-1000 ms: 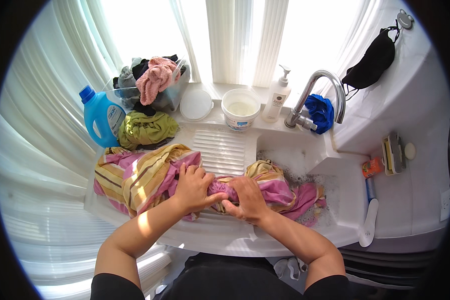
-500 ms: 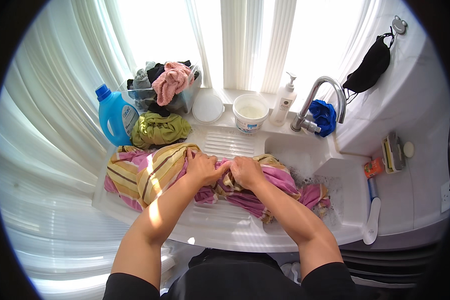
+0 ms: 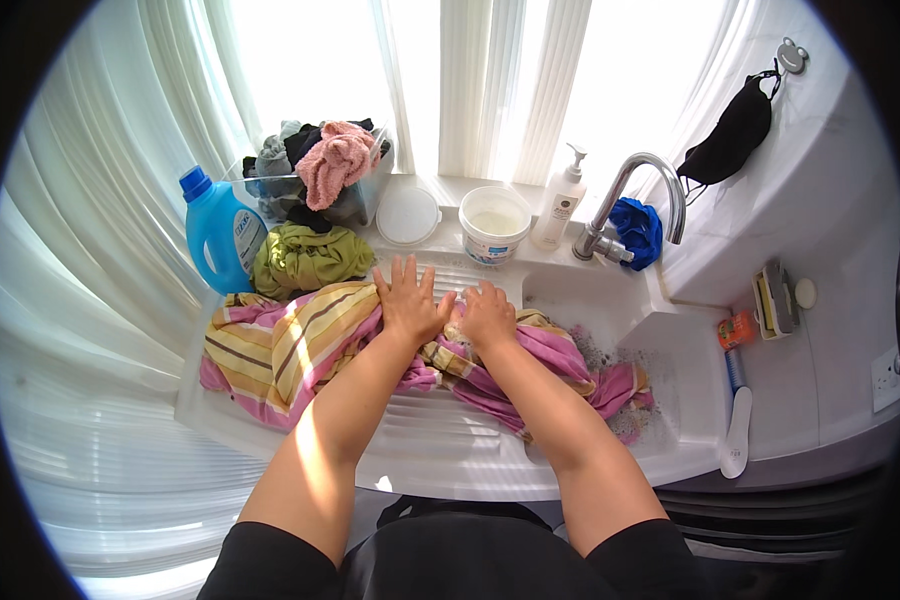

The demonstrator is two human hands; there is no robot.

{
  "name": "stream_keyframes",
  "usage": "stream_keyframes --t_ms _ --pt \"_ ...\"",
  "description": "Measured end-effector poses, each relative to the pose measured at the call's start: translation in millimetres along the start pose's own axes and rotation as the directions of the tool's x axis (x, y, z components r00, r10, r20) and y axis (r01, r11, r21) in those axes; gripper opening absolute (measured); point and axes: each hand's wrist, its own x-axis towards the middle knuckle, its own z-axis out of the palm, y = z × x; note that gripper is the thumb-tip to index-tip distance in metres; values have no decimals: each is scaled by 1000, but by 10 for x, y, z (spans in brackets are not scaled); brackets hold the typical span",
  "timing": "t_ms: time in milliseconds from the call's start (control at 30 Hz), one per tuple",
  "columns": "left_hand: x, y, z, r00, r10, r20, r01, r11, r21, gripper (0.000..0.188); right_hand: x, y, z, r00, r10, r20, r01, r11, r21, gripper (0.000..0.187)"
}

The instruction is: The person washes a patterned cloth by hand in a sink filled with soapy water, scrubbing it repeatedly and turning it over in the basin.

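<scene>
A large wet-looking cloth point(image 3: 315, 345), striped in yellow, pink and brown, stretches across the ribbed washboard part of a white laundry sink point(image 3: 410, 465). Its right end hangs into the basin, among suds. My left hand point(image 3: 410, 305) lies on the middle of the cloth with fingers spread, their tips reaching past its far edge. Close beside it, my right hand point(image 3: 488, 318) rests on the cloth too, its fingers slightly bent and a little apart. The two thumbs nearly meet. Cloth under both palms is hidden.
Behind stand a blue detergent bottle point(image 3: 210, 235), green cloth point(image 3: 310, 260), a clear bin point(image 3: 375, 190) of clothes, a white lid point(image 3: 408, 217), a white tub point(image 3: 495, 225), a pump bottle point(image 3: 560, 205) and a faucet point(image 3: 625, 190). A brush point(image 3: 737, 430) lies on the right ledge.
Both hands have loosened from the bunched cloth and slid forward. The left fingers are now spread flat, and the right fingers have straightened from a fist. The view has shifted slightly.
</scene>
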Motion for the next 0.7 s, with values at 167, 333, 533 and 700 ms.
stream_keyframes --t_ms 167,333,533,700 --pt "-51 5 -1072 619 56 783 75 989 -130 68 -498 -158 -1028 841 -284 461 130 932 337 67" --pt "-959 46 -1297 961 238 143 -175 920 -352 53 -1135 -293 -998 878 -479 5 470 862 189 51" --pt "-106 -149 56 971 -121 205 165 963 -215 35 124 -174 -113 986 -19 167 1 994 109 28" --pt "2 -279 -425 669 98 737 269 892 -363 34 141 -272 -645 746 -32 665 -152 964 217 47"
